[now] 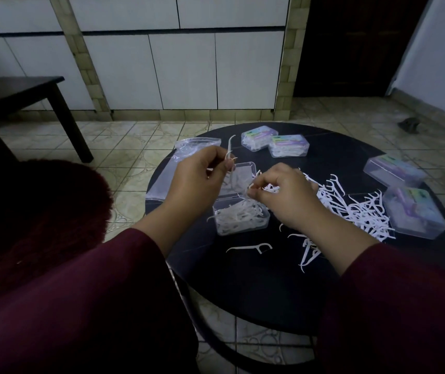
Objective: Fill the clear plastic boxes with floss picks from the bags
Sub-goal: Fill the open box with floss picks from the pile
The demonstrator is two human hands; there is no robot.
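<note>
The open clear plastic box (241,215) sits just left of the frame's centre on the round black bench (270,292), its hinged lid (238,179) tipped back toward the top of the frame and its tray already holding a loose bed of white plastic floss picks. Its long axis runs roughly left to right across the picture. Both hands hover directly above its far edge: the left hand (198,176), up and to the left, pinches a few white picks (229,151) between thumb and fingertips, one handle standing up out of the pinch; the right hand (286,195), just to the right of the lid, has its fingers curled round a small bunch of picks (270,188). The tray lies below and toward the bottom of the frame from both, the right hand's bunch perhaps slightly nearer its open mouth, so the drop looks like a short move down and inward. To the right of centre spreads the loose heap of white picks (356,209), with a few strays (251,248) lying lower on the bench. Two closed, filled boxes (275,143) sit at upper centre and two more (404,195) at the right edge. A crumpled clear plastic bag (191,148) lies at the upper left of the bench, behind the left hand.
</note>
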